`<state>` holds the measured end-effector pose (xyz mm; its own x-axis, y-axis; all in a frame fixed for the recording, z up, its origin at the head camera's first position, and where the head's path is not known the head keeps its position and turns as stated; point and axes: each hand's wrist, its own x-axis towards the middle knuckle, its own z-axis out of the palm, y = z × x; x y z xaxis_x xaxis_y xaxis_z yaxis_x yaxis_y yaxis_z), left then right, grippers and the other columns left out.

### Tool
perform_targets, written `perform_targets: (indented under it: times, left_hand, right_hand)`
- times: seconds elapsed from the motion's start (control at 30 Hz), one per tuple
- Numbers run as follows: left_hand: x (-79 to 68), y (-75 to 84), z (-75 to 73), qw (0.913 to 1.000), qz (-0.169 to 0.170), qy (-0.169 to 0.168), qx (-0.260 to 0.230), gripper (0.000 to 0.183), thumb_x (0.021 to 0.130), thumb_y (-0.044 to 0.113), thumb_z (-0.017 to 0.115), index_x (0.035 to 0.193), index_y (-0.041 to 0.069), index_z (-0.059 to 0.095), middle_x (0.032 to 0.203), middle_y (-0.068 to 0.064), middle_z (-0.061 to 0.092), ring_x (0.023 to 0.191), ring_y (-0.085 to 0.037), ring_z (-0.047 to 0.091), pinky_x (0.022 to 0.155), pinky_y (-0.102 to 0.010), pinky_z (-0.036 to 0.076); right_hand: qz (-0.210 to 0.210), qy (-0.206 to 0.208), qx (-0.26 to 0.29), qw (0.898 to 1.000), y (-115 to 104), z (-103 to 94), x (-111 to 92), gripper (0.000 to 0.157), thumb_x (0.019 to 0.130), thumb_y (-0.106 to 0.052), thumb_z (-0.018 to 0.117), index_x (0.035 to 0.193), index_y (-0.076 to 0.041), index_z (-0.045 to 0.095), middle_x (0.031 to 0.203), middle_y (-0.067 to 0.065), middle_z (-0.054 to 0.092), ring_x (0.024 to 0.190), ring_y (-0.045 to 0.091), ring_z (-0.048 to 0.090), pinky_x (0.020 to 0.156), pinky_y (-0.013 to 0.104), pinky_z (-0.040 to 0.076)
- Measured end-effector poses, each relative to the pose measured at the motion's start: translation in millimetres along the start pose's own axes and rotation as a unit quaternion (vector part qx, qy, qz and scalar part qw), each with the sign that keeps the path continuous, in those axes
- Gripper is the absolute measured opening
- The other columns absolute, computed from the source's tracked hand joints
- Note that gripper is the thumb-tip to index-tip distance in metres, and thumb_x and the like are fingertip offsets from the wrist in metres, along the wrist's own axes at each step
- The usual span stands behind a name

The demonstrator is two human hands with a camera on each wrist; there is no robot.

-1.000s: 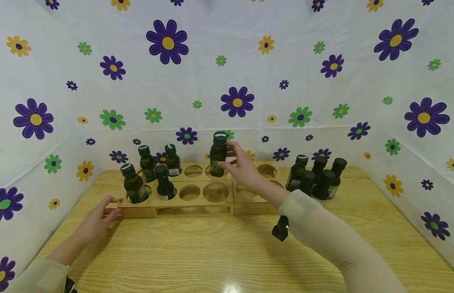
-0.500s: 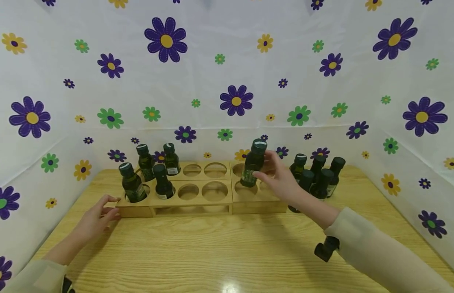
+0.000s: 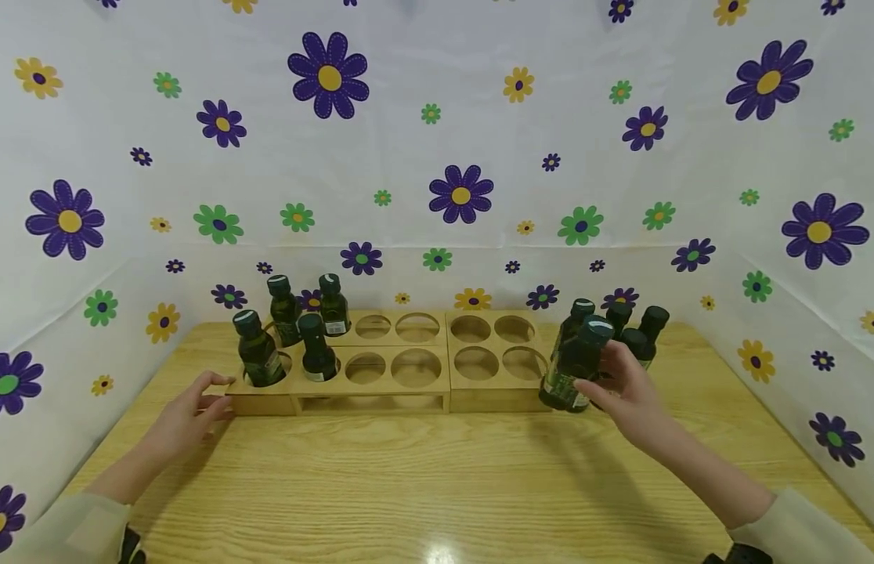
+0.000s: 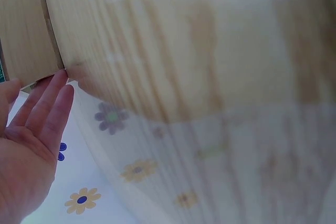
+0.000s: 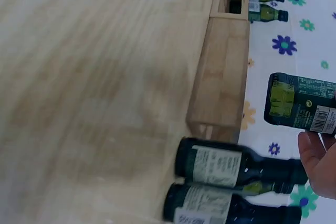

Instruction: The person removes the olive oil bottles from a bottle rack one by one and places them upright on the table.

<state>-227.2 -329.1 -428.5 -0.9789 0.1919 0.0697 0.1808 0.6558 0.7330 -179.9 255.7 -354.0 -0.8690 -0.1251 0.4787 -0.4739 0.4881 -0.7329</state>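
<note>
My right hand [image 3: 630, 392] holds a dark green glass bottle [image 3: 576, 362] with a black cap, slightly tilted, just past the right end of the wooden bottle rack [image 3: 500, 400]. Its label and barcode face the right wrist view, where the bottle [image 5: 300, 100] is level with my fingertips. Several standing bottles [image 3: 651, 333] are partly hidden behind it and my hand. At the rack's far left end rests my left hand [image 3: 186, 419], one fingertip on the top edge and others against its side. In the left wrist view its fingers [image 4: 50, 103] look nearly straight at the rack's corner.
Several similar bottles [image 3: 259, 352] sit in holes at the rack's left end. The other round holes [image 3: 477, 363] show nothing in them. Flower-print cloth [image 3: 402, 157] rises behind and at both sides of the wooden table [image 3: 381, 486].
My right hand has carried the bottle rightward from above the rack's middle to beyond its right end, lower and nearer the standing bottles. My left hand stays at the rack's left end.
</note>
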Motion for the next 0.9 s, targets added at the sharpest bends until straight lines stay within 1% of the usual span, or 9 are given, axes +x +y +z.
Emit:
perform_targets:
  times: [0.1, 0.17, 0.4, 0.5, 0.57, 0.63, 0.7, 0.8, 0.9]
  left_hand:
    - [1.1, 1.2, -0.6, 1.0000, 0.001, 0.000, 0.003, 0.027, 0.106, 0.018, 0.041, 0.130, 0.004, 0.040, 0.118, -0.033, 0.059, 0.101, -0.041, 0.065, 0.064, -0.041, 0.053]
    - [1.8, 1.8, -1.0, 1.0000, 0.002, 0.000, 0.006, 0.027, 0.106, 0.017, 0.041, 0.129, 0.004, 0.040, 0.119, -0.033, 0.059, 0.101, -0.041, 0.065, 0.064, -0.041, 0.053]
    - [2.7, 2.6, -1.8, 0.9999, -0.001, -0.001, 0.010, 0.026, 0.106, 0.016, 0.041, 0.129, 0.004, 0.040, 0.119, -0.033, 0.059, 0.101, -0.041, 0.064, 0.065, -0.041, 0.052]
    - [2.9, 3.2, -2.2, 1.0000, 0.000, 0.000, 0.008, 0.026, 0.106, 0.017, 0.040, 0.129, 0.004, 0.040, 0.118, -0.033, 0.060, 0.101, -0.040, 0.065, 0.064, -0.040, 0.052]
    - [2.8, 3.5, -2.1, 1.0000, 0.000, 0.001, 0.008, 0.026, 0.106, 0.017, 0.041, 0.128, 0.004, 0.040, 0.118, -0.032, 0.060, 0.101, -0.040, 0.065, 0.065, -0.041, 0.052]
    - [2.4, 3.5, -1.7, 1.0000, -0.002, -0.001, 0.006, 0.026, 0.106, 0.018, 0.041, 0.128, 0.004, 0.040, 0.118, -0.032, 0.060, 0.101, -0.040, 0.064, 0.065, -0.041, 0.052]
    - [1.6, 3.8, -1.1, 1.0000, -0.004, -0.003, 0.004, 0.025, 0.106, 0.018, 0.041, 0.128, 0.004, 0.040, 0.118, -0.032, 0.060, 0.102, -0.040, 0.064, 0.065, -0.041, 0.052]
    - [0.5, 4.9, -0.8, 1.0000, -0.006, -0.005, 0.001, 0.025, 0.106, 0.017, 0.041, 0.127, 0.004, 0.040, 0.117, -0.032, 0.060, 0.102, -0.041, 0.064, 0.065, -0.041, 0.052]
    - [-0.5, 6.1, -1.1, 1.0000, -0.003, -0.004, 0.002, 0.025, 0.106, 0.016, 0.041, 0.128, 0.003, 0.040, 0.116, -0.032, 0.061, 0.101, -0.041, 0.064, 0.065, -0.042, 0.052]
  right_hand:
    - [0.007, 0.010, 0.005, 1.000, 8, -10.4, -14, 0.040, 0.089, 0.012, 0.061, 0.125, 0.011, 0.042, 0.108, -0.014, 0.054, 0.096, -0.006, 0.053, 0.078, 0.012, 0.044]
    - [0.013, 0.013, -0.004, 1.000, 13, -18.3, -22, 0.041, 0.090, 0.011, 0.061, 0.126, 0.011, 0.041, 0.109, -0.018, 0.052, 0.097, -0.007, 0.052, 0.078, 0.012, 0.044]
    - [0.023, 0.011, -0.054, 0.998, 33, -45.6, -42, 0.044, 0.092, 0.007, 0.062, 0.129, 0.010, 0.039, 0.114, -0.025, 0.048, 0.101, -0.013, 0.049, 0.079, 0.009, 0.042]
    - [0.026, 0.009, -0.072, 0.997, 42, -54.5, -46, 0.045, 0.092, 0.006, 0.062, 0.130, 0.010, 0.039, 0.114, -0.028, 0.046, 0.101, -0.015, 0.047, 0.077, 0.008, 0.042]
    - [0.031, 0.007, -0.082, 0.996, 48, -59.4, -47, 0.046, 0.092, 0.005, 0.063, 0.130, 0.011, 0.038, 0.113, -0.026, 0.046, 0.100, -0.016, 0.046, 0.076, 0.008, 0.043]
    - [0.040, 0.003, -0.091, 0.995, 53, -63.9, -47, 0.047, 0.093, 0.003, 0.063, 0.131, 0.011, 0.037, 0.115, -0.017, 0.048, 0.099, -0.017, 0.045, 0.075, 0.008, 0.043]
    - [0.052, -0.002, -0.098, 0.994, 59, -67.9, -47, 0.047, 0.093, 0.002, 0.062, 0.131, 0.012, 0.036, 0.116, -0.003, 0.051, 0.098, -0.018, 0.043, 0.074, 0.008, 0.043]
    - [0.072, -0.010, -0.103, 0.992, 67, -73.1, -48, 0.048, 0.095, 0.000, 0.061, 0.132, 0.014, 0.033, 0.118, 0.021, 0.049, 0.098, -0.021, 0.039, 0.073, 0.006, 0.041]
    - [0.091, -0.017, -0.107, 0.990, 75, -77.4, -47, 0.050, 0.097, -0.002, 0.059, 0.133, 0.015, 0.029, 0.121, 0.031, 0.044, 0.097, -0.022, 0.035, 0.073, 0.004, 0.039]
